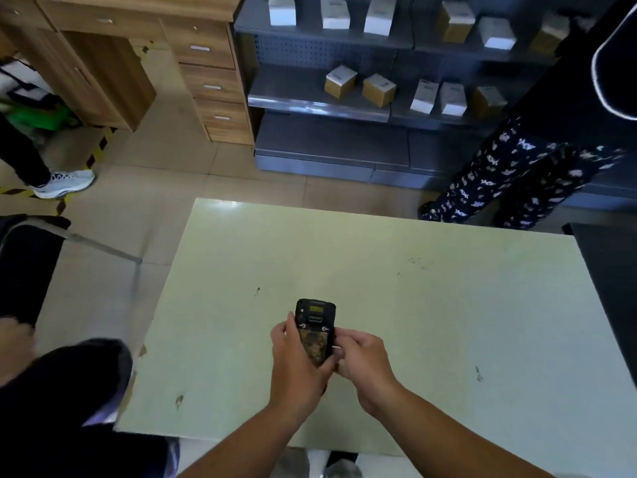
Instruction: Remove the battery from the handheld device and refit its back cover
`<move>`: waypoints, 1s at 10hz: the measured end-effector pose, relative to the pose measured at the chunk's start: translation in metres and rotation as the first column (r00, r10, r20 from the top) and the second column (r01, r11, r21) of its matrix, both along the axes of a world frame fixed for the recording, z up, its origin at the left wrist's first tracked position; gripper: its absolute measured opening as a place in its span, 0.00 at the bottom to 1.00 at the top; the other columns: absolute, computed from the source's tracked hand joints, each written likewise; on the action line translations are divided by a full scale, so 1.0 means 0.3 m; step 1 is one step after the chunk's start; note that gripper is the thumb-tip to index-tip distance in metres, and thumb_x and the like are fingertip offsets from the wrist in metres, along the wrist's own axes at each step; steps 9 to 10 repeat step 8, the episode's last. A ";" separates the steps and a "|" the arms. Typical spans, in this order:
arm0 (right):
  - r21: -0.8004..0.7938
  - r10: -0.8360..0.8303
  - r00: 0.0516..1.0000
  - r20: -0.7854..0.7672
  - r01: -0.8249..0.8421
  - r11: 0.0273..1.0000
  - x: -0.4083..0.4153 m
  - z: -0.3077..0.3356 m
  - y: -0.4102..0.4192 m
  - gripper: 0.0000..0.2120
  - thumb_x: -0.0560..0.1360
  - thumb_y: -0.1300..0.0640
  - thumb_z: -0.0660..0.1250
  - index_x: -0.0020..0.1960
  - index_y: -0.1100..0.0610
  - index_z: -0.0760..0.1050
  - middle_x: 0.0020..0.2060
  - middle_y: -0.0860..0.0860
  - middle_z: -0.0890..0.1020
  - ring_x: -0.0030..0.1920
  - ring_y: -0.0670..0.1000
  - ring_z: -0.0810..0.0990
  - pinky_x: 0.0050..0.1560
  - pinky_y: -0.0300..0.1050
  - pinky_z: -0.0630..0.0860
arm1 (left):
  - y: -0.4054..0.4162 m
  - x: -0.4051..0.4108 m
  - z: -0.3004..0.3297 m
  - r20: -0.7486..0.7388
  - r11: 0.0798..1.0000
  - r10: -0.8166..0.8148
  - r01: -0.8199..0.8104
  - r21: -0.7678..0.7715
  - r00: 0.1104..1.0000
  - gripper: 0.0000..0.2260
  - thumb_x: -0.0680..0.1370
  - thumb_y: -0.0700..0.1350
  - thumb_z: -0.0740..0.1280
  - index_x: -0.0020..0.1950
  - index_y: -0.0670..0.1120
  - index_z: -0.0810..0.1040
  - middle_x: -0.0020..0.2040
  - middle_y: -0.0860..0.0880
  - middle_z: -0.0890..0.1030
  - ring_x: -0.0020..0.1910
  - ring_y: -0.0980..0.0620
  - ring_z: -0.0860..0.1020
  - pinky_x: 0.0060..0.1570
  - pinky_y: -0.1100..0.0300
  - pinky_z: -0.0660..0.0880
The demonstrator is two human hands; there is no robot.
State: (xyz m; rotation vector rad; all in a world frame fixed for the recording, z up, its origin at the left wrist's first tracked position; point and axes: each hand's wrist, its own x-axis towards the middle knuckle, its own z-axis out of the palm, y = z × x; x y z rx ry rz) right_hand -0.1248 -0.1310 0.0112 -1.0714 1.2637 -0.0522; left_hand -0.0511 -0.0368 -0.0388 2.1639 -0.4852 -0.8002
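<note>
Centrally, above the near half of a pale green table [448, 305], the left hand [296, 367] wraps closed around a black handheld device [315, 326], back side up, while the right hand [365, 363] pinches fingers curled at its right edge; grey shelving [310, 105] with small boxes [339, 81] stands beyond.
</note>
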 end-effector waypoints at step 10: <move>-0.178 0.171 0.972 -0.164 -0.200 0.963 0.031 -0.167 -0.026 0.15 0.80 0.54 0.67 0.66 0.53 0.78 0.63 0.49 0.80 0.57 0.44 0.78 0.53 0.33 0.73 | -0.062 -0.028 -0.217 0.340 0.958 0.012 -0.108 0.265 0.940 0.38 0.69 0.54 0.73 0.76 0.44 0.67 0.60 0.43 0.72 0.55 0.42 0.71 0.55 0.48 0.75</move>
